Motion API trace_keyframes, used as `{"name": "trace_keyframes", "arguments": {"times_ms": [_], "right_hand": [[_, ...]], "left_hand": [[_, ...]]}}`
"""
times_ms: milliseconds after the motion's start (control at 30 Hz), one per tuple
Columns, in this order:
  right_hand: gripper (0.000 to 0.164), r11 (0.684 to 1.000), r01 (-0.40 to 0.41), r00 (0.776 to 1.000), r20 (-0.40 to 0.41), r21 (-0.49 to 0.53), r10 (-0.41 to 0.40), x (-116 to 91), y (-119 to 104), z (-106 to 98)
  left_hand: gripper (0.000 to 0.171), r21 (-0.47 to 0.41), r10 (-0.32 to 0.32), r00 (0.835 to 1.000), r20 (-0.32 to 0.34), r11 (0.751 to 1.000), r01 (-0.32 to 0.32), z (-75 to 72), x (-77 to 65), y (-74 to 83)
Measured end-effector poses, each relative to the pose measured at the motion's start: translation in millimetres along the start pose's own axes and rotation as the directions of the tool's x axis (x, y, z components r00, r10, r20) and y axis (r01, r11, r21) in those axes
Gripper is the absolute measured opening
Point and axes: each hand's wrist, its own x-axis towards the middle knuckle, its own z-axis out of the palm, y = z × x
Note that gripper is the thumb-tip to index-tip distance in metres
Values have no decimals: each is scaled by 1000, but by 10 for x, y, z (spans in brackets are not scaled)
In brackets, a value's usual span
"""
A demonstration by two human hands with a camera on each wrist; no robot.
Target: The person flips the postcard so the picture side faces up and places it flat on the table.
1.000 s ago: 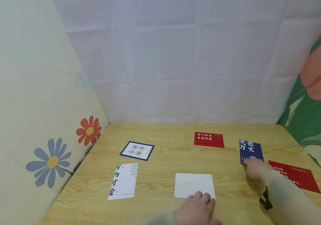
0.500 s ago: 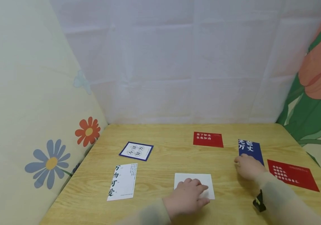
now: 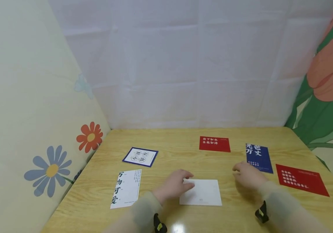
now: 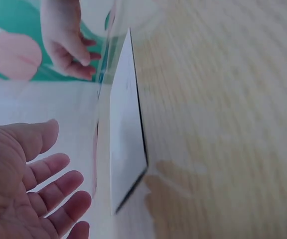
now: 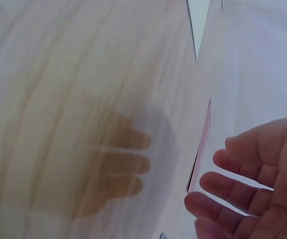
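Observation:
A blank white card [image 3: 202, 194] lies face down or unprinted side up near the table's front. Over its upper left corner hovers my left hand [image 3: 173, 184], fingers loosely bent and holding nothing; the left wrist view shows the palm [image 4: 14, 184] apart from the card [image 4: 126, 129]. My right hand [image 3: 249, 176] is raised over the wood at the lower left of a blue card [image 3: 259, 158] with white characters, covering a bit of its corner. In the right wrist view the right fingers [image 5: 228, 189] are relaxed, with nothing between them.
A red card [image 3: 302, 181] lies at the right and another red card [image 3: 214, 144] at the back. On the left are a blue-bordered card [image 3: 141, 157] and a white card [image 3: 128, 191] with dark characters. The wooden table [image 3: 172, 152] meets a white backdrop [image 3: 160, 81].
My left hand has lifted off the blank card and shifted left and away from me. My right hand has let go of the blue card and drawn back to the left. The cards stay put.

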Motion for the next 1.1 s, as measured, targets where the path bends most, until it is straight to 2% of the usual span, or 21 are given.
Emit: {"name": "trace_keyframes", "arguments": {"times_ms": [167,333,600,900,1100], "right_hand": [[23,998,31,999,4,49,-31,5,-85,70],[18,993,65,998,7,95,-66,11,-174,122],[24,975,-16,999,49,222,5,49,-250,226],[32,968,-74,996,75,241,57,119,-279,333],[42,962,-83,994,91,258,61,150,-288,362]], "left_hand": [[36,-156,-114,993,21,981,116,-71,-2,-159],[32,-222,-152,988,9,963,150,-99,13,-266],[30,-162,-191,982,7,968,189,-91,59,-389],[39,-51,-184,982,34,981,186,-86,102,-391],[44,-7,-197,980,41,980,197,-84,106,-390]]}}
